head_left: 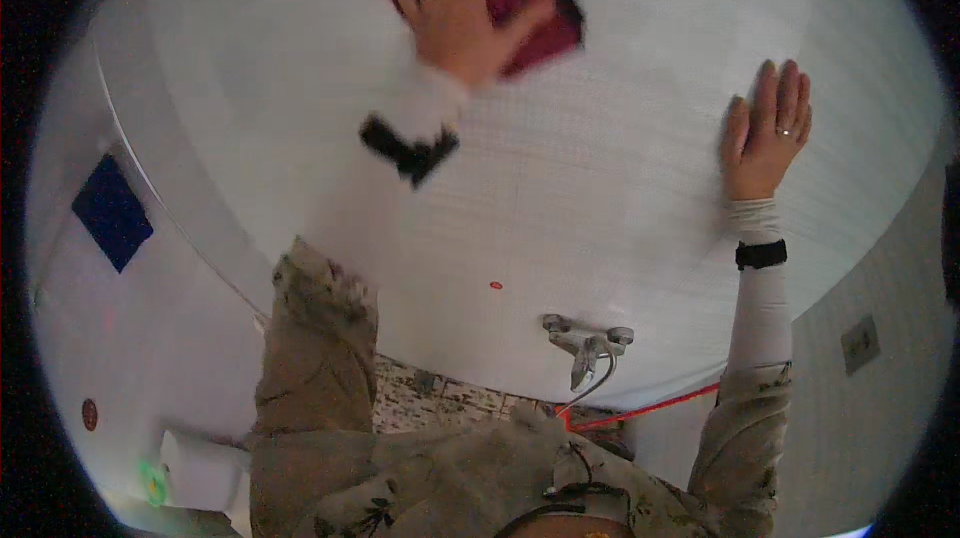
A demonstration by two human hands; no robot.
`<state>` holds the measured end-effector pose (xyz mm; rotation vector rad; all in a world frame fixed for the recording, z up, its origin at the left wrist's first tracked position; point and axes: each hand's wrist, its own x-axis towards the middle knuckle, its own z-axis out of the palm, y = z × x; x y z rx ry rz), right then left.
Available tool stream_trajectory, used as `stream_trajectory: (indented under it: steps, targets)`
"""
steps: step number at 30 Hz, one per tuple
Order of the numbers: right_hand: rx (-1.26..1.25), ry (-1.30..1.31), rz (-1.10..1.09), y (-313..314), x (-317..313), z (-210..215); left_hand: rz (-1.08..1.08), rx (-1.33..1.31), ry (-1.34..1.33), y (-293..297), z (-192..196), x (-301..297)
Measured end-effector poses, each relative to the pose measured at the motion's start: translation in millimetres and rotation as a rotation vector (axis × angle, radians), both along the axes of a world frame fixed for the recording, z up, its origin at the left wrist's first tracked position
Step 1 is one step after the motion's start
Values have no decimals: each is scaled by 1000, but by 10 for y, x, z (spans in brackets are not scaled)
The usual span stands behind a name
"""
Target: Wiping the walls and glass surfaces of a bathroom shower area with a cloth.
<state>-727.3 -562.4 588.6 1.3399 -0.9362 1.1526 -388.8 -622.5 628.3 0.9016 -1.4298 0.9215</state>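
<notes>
My left hand (455,23) lies with its fingers spread over a dark red cloth (535,43) with black edges, pressing it flat against the white wall (560,178). The hand covers the middle of the cloth, and the cloth's upper part runs out of the picture. Further right and lower, my right hand (768,138) rests open on the same wall, fingers stretched upward and nothing in it. Each wrist has a black band over a pale sleeve.
Below and between my arms, a chrome mixer tap (588,343) with a hose sticks out from the wall. A red cord (650,406) stretches beside it. On the left wall are a dark blue square (112,213) and a white cylinder (200,468); a grey plate (860,343) sits at right.
</notes>
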Motion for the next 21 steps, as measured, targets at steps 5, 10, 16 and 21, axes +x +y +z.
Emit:
stream_trajectory:
  steps: [5,10,16,21]
  targets:
    - [-57,59,49,-24,125,136,88,62,134,90,921,438]
    - [-126,109,27,-55,200,133,103,-27,122,56,120,466]
    - [-199,234,8,87,19,240,-42,124,293,164,-1892,40]
    - [-184,300,-63,-43,134,181,-69,548,427,529,-4269,-390]
